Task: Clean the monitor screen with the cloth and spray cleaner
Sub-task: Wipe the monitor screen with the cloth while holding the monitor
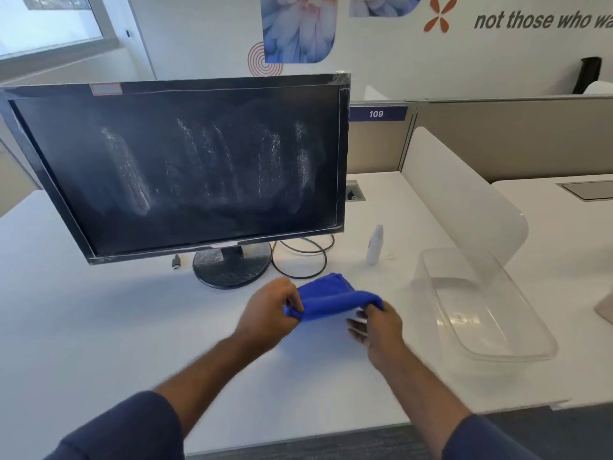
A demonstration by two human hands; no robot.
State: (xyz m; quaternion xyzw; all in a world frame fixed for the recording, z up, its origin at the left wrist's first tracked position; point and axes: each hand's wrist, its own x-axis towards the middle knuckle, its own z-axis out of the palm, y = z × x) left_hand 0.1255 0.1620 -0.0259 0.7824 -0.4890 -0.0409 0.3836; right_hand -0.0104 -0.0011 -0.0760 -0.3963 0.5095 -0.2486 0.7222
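Over the white desk (99,327), just in front of the monitor's round stand (232,265), I hold the blue cloth (331,298) stretched between my 2 hands — my left hand (270,310) pinches its left edge with curled fingers, my right hand (376,327) grips the right edge. Ahead, the monitor screen (185,167) is dark and streaked with pale vertical smears of droplets, not yet wiped. Right of the stand, near a loop of black cable (300,260), the white spray bottle (374,245) stands upright and untouched. A clear plastic bin (481,303) sits farther right. My worry from here — a bunched cloth could only smear the wet streaks, and pressing too hard high up might tip the monitor on its narrow stand.
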